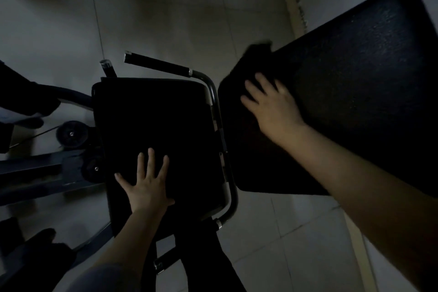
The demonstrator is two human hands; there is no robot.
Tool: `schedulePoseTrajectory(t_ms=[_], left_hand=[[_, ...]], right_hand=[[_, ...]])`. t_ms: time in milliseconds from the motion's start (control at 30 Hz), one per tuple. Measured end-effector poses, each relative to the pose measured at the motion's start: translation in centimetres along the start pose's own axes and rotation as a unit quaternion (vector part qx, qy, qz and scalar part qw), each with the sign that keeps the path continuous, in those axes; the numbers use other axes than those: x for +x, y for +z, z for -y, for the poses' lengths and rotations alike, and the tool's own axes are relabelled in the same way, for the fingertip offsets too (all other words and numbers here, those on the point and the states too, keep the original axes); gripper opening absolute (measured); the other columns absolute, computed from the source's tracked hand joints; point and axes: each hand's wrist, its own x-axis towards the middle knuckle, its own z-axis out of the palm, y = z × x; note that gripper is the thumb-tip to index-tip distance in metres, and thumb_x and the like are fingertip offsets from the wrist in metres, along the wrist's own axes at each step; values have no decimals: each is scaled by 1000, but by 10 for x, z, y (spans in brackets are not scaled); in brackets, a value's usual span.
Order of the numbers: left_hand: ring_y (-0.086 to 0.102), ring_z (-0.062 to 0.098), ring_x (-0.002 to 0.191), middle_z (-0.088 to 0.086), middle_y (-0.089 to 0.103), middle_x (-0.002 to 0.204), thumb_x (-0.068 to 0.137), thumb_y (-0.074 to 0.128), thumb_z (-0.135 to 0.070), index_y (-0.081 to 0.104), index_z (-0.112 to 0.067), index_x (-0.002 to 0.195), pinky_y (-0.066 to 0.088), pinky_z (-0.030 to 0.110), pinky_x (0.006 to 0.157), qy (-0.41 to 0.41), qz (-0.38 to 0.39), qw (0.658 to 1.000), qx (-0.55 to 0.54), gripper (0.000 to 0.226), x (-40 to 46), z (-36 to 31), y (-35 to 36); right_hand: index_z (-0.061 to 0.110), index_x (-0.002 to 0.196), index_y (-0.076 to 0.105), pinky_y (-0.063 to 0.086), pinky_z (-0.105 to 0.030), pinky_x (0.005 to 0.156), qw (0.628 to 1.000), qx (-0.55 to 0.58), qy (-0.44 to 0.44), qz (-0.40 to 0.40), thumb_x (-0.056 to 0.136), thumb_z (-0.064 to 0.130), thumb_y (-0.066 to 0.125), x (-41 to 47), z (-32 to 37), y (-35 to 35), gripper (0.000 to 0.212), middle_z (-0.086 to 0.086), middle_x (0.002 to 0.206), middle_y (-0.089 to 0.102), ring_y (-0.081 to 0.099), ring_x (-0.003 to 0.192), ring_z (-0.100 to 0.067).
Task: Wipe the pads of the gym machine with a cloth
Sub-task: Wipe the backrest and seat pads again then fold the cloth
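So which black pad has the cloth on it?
The big slanted pad on the right; the right hand presses the dark cloth there.

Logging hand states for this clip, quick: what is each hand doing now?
Left hand: open, fingers spread flat on the seat pad.
Right hand: open, pressing a dark cloth on the back pad.

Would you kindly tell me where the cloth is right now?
In the head view, the dark cloth lies right of centre on the back pad, under the right hand, beside the seat pad.
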Motion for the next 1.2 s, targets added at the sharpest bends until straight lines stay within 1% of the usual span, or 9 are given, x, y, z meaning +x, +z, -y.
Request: schedulePoseTrajectory(t_ms=[133, 233, 367, 433, 533, 767, 867, 1033, 1200], left_hand=[[-22, 30, 144, 7, -24, 156, 81, 63, -52, -10, -29, 149, 12, 69, 108, 24, 40, 999, -18, 103, 0, 8, -15], [5, 29, 146, 7, 3, 160, 87, 59, -45, 12, -26, 151, 25, 56, 111, 15, 9, 990, -140, 81, -3, -3, -39], [36, 22, 136, 1, 30, 152, 93, 50, -38, 33, -23, 145, 41, 37, 104, 61, -116, 961, -242, 56, -23, -69, -72], [37, 18, 135, -1, 34, 150, 95, 48, -32, 38, -23, 142, 38, 31, 105, 103, -130, 940, -297, 49, -38, -99, -81], [33, 14, 136, -4, 39, 145, 96, 47, -27, 42, -23, 139, 28, 26, 110, 124, -156, 920, -337, 43, -54, -124, -88], [56, 15, 117, -3, 58, 126, 97, 48, -26, 53, -18, 130, 44, 26, 95, 51, -107, 867, -485, 34, -54, -133, -107], [57, 21, 114, 2, 58, 129, 97, 45, -34, 50, -23, 132, 47, 34, 94, -3, -56, 850, -524, 37, -43, -146, -119], [19, 27, 144, -5, 20, 155, 88, 31, -67, 14, -38, 148, 27, 53, 112, 6, 154, 742, -652, 69, -50, -207, -125], [39, 30, 133, 0, 38, 149, 84, 18, -76, 27, -46, 143, 31, 56, 101, -56, 201, 627, -751, 67, -46, -215, -121]], right_hand=[[16, 142, 39, 31, -34, 92, 988, 72, -66, 121, 78, 30, 67, -113, 68, 44, 71, -5, 142, 43, 46, 118, -24], [20, 88, 76, 26, -30, 68, 983, 65, -75, 154, 30, 27, 91, -163, 85, 64, 60, 3, 85, 68, 58, 74, -17], [24, 146, 31, 30, -37, 95, 999, 41, -6, 34, 84, 31, 59, -128, 43, 32, 68, -1, 152, 30, 37, 132, -24], [25, 150, -2, 20, -40, 108, 999, -10, 28, 24, 97, 23, 31, -87, -1, 5, 63, -2, 159, -12, -3, 146, -26], [28, 150, -6, 14, -42, 113, 996, -43, 73, 40, 95, 26, 38, -30, -53, -32, 70, -6, 156, -24, -17, 144, -29], [15, 150, 9, 21, -38, 109, 998, 24, 44, 24, 94, 19, 39, -85, -14, -7, 63, -10, 157, 2, 14, 140, -28], [18, 124, 57, 31, -37, 90, 996, 93, 17, 5, 72, 34, 71, -174, 14, 19, 57, -6, 128, 53, 43, 115, -24], [18, 70, 68, 29, -35, 74, 990, 133, 53, -5, 65, 63, 65, -213, -7, 12, 46, -2, 90, 62, 48, 90, -20], [18, 117, 63, 34, -36, 96, 993, 85, 39, -68, 71, 31, 68, -153, -54, -19, 48, -7, 133, 53, 46, 123, -22]])
